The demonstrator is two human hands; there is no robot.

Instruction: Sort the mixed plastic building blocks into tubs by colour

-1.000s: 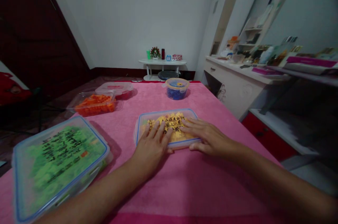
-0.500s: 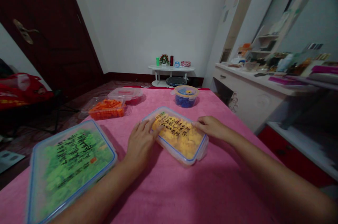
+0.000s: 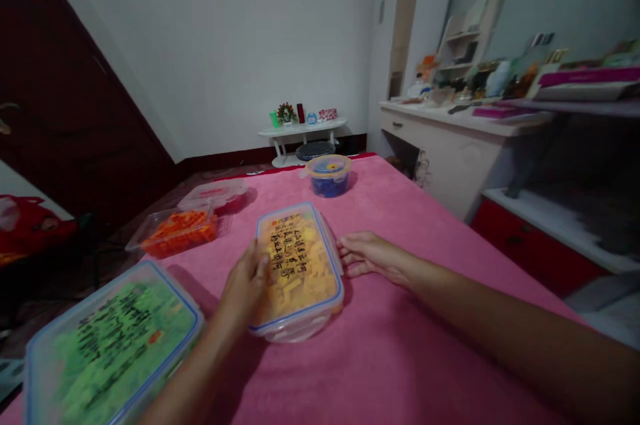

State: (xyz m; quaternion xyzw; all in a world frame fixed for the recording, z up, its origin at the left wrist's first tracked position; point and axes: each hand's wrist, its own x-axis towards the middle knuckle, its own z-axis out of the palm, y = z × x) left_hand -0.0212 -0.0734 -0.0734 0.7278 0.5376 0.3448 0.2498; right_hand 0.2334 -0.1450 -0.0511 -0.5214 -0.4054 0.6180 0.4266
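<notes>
A flat clear storage box (image 3: pixel 300 258) lies on the pink cloth before me, its blue-edged lid shut over yellow blocks. Dark handwriting covers the lid. My left hand (image 3: pixel 247 285) grips the box's left edge, thumb on top and the other fingers mostly hidden. At the right edge, my right hand (image 3: pixel 367 255) has its fingers loosely apart, with the tips touching or close beside the side flap. To the left is a larger lidded box (image 3: pixel 115 345) of green pieces, partly behind my left forearm.
Further back stand a clear open box (image 3: pixel 183 231) of orange pieces, a clear lidded box (image 3: pixel 215 195) with red contents, and a round yellow-rimmed tub (image 3: pixel 329 176) of blue pieces. A white side table (image 3: pixel 303 128) is by the wall, a cluttered dresser (image 3: pixel 445 151) at right.
The box of yellow blocks has turned clockwise, from slanting to nearly end-on to me. My left hand has moved to its left edge, and my right hand has come off the lid to its right side.
</notes>
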